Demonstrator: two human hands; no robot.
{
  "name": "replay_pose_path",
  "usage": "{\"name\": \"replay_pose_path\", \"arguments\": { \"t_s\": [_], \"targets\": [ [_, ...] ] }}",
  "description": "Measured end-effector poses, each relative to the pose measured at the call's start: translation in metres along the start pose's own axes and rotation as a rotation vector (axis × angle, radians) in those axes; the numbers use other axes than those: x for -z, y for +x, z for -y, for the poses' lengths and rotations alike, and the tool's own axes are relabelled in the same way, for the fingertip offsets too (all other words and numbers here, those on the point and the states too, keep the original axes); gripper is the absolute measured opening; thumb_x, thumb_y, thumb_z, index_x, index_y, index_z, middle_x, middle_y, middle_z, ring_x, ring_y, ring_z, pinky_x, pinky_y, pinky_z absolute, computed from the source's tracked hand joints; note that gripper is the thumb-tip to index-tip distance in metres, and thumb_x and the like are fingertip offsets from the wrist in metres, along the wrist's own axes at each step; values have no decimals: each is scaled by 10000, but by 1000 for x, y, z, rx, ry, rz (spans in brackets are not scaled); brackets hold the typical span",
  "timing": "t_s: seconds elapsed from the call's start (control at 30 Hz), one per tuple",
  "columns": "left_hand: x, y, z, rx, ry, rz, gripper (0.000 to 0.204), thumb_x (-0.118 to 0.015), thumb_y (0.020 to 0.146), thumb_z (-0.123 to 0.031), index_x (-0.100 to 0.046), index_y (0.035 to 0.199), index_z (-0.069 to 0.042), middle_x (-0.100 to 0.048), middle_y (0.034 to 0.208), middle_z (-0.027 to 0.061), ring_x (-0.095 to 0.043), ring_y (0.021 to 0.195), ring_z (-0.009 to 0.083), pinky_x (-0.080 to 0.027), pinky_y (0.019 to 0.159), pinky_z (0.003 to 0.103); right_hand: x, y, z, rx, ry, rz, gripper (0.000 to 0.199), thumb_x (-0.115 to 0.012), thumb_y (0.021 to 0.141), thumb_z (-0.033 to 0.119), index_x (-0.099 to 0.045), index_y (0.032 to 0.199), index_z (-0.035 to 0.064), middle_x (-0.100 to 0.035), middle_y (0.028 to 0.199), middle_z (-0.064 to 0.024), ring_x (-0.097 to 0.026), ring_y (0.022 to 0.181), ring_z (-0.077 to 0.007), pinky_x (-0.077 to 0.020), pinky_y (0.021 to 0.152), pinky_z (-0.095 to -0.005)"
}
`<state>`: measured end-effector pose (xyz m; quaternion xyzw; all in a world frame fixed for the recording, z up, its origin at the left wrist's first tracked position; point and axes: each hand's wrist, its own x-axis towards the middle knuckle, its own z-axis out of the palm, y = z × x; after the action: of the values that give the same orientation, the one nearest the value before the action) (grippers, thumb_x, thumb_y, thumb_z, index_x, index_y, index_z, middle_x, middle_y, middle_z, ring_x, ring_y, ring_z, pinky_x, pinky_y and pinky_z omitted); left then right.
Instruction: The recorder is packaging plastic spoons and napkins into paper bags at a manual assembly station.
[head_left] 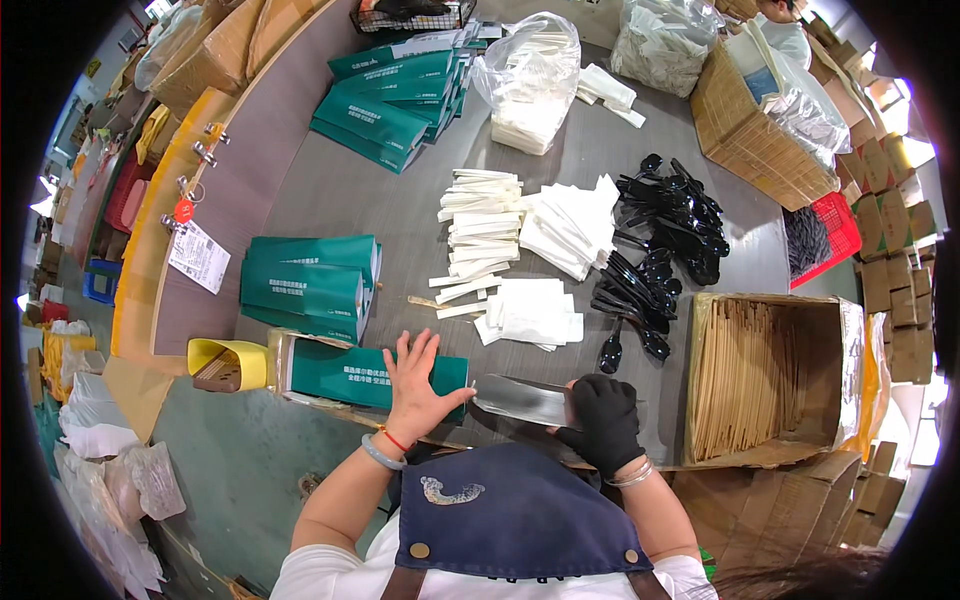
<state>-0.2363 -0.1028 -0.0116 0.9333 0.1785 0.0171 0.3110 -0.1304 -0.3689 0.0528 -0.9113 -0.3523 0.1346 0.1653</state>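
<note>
My bare left hand [415, 385], fingers spread, lies flat on a dark green printed packet [335, 375] at the table's front edge. Its thumb points toward the near end of a flat, shiny, see-through piece [520, 402] that looks like a clear plastic sleeve. My right hand [605, 420], in a black glove, is closed on the other end of that piece. Beyond my hands lie white paper packets [530, 315], with more in a stack [485, 225] and a fanned pile [570, 228]. Black plastic spoons [640, 300] are heaped to their right.
More green packets [305, 285] lie at left and far left. An open carton of thin wooden sticks [755, 375] stands at right. A yellow cut-open container [230, 365] sits by the left front edge. At the back are a clear bag of white packets [535, 90] and a cardboard box [760, 130].
</note>
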Motion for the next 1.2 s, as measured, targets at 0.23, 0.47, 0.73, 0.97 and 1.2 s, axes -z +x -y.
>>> {"name": "replay_pose_path", "arguments": {
  "t_s": [0.23, 0.47, 0.73, 0.97, 1.2],
  "targets": [
    [11, -2, -1, -44, 11, 115, 914, -840, 659, -447, -473, 1368, -4, -389, 1485, 180, -243, 1422, 396, -86, 1147, 605, -59, 43, 43, 213, 134, -49, 648, -793, 679, 458, -590, 1164, 78, -590, 1090, -116, -551, 1018, -322, -376, 927, -454],
    [9, 69, 6, -251, -27, -74, 380, -757, 759, -180, -628, 1093, -54, -585, 1106, 128, -527, 1064, 344, -413, 927, 454, -24, -1, -39, -61, 173, -463, 492, -821, 698, 164, -619, 1135, 61, -624, 1095, -96, -571, 1054, -286, -447, 917, -397],
    [10, 86, 8, -397, 204, -211, 38, -656, 830, -86, -629, 856, -84, -586, 842, 73, -565, 816, 297, -448, 706, 411, 0, -130, -197, -788, 2, -713, 228, -691, 821, 126, -631, 1002, 0, -628, 984, -178, -622, 913, -314, -497, 830, -400],
    [-32, 89, -52, -607, 53, -156, 205, -703, 756, -61, -607, 936, -79, -569, 966, 91, -544, 907, 302, -465, 773, 410, -9, -130, -222, -835, -124, -587, 208, -631, 816, 125, -609, 975, -7, -619, 969, -185, -613, 910, -344, -492, 794, -423],
    [-36, 94, -56, -567, 111, -54, 314, -772, 688, -88, -617, 961, -90, -555, 943, 73, -539, 909, 296, -463, 761, 406, 7, -121, -204, -1003, -43, -454, 251, -558, 893, 138, -548, 1091, -17, -606, 1083, -234, -584, 1014, -384, -460, 883, -440]
  ]
}}
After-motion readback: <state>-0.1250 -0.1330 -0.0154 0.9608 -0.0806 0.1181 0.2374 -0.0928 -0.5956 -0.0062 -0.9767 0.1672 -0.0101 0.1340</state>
